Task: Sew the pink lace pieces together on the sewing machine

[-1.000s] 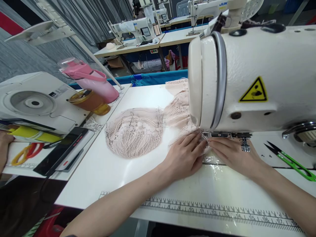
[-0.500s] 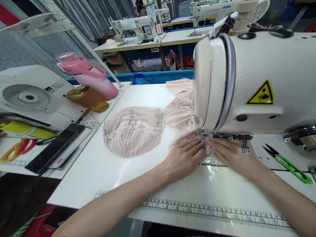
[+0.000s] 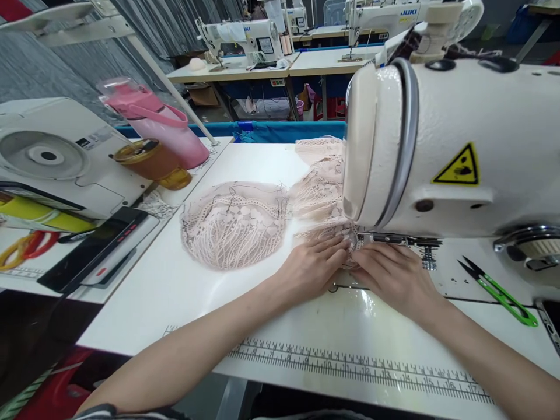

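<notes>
Pale pink lace fabric (image 3: 321,188) runs in gathered pieces down the left side of the sewing machine head (image 3: 437,134) and under its needle area. My left hand (image 3: 312,262) is closed on the near end of the lace, left of the presser foot, its fingertips pressed together at the cloth. Just below the needle area, my right hand (image 3: 389,271) pinches the lace edge from the right, with fingers bent. The machine head hides the needle and part of the cloth. A rounded lace piece (image 3: 234,227) lies flat to the left, seemingly joined to the strip by threads.
Green thread snips (image 3: 499,291) lie right of my right hand, near a phone edge (image 3: 549,324). To the left stand a pink bottle (image 3: 161,125), an amber cup (image 3: 151,163) and a black device (image 3: 94,248). A printed ruler (image 3: 350,367) follows the table's front edge.
Both hands have shifted slightly left and closed more on the lace, with the right fingers now more bent. The near lace edge has been drawn in under the fingers. The view has tilted a little.
</notes>
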### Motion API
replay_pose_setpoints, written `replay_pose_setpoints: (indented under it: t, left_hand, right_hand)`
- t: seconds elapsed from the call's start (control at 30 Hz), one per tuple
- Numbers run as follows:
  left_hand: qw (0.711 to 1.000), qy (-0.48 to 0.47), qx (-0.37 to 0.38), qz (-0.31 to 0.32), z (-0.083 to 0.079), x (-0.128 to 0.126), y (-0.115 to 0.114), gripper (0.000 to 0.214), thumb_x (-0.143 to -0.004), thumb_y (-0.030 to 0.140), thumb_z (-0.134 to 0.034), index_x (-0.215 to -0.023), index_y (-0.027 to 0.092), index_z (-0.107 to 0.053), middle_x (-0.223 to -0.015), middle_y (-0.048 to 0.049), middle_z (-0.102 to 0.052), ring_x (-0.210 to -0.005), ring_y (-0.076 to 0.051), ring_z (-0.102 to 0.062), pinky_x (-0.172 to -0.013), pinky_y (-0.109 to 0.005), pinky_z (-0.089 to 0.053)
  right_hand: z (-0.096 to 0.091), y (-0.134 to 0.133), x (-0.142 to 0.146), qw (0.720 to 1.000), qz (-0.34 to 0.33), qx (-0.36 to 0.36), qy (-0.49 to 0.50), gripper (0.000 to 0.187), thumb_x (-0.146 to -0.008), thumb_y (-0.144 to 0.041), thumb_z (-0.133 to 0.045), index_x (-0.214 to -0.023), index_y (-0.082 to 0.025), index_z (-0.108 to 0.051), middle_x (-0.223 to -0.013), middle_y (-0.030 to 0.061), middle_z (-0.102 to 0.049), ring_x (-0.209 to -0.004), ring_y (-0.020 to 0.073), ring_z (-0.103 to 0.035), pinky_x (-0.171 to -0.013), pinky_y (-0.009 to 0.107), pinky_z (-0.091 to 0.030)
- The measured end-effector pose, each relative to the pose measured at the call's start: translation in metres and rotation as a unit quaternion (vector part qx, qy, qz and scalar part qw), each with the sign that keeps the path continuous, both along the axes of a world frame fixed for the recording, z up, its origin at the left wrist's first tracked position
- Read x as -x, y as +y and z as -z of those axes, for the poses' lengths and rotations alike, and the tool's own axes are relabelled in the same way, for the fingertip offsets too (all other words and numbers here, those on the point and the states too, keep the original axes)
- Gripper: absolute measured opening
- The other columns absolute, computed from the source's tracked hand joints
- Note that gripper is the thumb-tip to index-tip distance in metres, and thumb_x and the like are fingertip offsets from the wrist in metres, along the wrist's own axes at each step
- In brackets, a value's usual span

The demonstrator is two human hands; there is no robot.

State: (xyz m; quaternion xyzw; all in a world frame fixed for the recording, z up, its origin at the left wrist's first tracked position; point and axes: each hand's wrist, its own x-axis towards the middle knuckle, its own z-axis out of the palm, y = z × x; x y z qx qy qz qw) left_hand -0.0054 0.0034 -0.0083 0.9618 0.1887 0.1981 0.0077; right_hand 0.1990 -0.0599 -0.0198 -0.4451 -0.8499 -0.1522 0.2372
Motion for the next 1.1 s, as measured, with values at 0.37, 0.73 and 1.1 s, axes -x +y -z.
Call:
replay_pose_setpoints:
  t: [0.37,0.73,1.1]
  left_hand:
    - [0.999,-0.024,-0.023,0.003,-0.0030,-0.0017,-0.0007,0.034,-0.088,0.020,-0.045,-0.118,0.009,-0.058,-0.126,-0.0083,-0.060,-0.122,-0.019,-0.053,-0.107,-0.035,-0.042]
    - [0.999,0.031,-0.010,0.030,0.0005,0.0017,0.0020,0.037,-0.094,0.026,-0.041,-0.126,0.011,-0.055,-0.130,-0.0090,-0.056,-0.125,-0.021,-0.050,-0.107,-0.038,-0.042]
    - [0.999,0.041,0.009,0.022,-0.0011,0.0032,0.0018,0.040,-0.090,0.023,-0.046,-0.127,0.011,-0.053,-0.131,-0.0101,-0.055,-0.126,-0.021,-0.049,-0.105,-0.038,-0.044]
  right_hand:
    - [-0.0039,-0.0059,0.0006,0.999,-0.031,-0.030,-0.019,0.023,-0.080,-0.002,-0.054,-0.094,-0.017,-0.064,-0.103,0.0006,-0.068,-0.103,0.0156,-0.059,-0.088,0.030,-0.045]
    - [-0.0022,-0.0073,-0.0010,0.999,-0.038,0.003,0.009,0.027,-0.083,-0.005,-0.049,-0.093,-0.022,-0.067,-0.088,-0.0001,-0.070,-0.088,0.0136,-0.062,-0.084,0.029,-0.050]
    - [0.0012,-0.0070,-0.0028,0.999,-0.041,0.033,0.013,0.027,-0.086,-0.011,-0.049,-0.097,-0.025,-0.069,-0.090,0.0008,-0.071,-0.088,0.0153,-0.063,-0.080,0.030,-0.053]
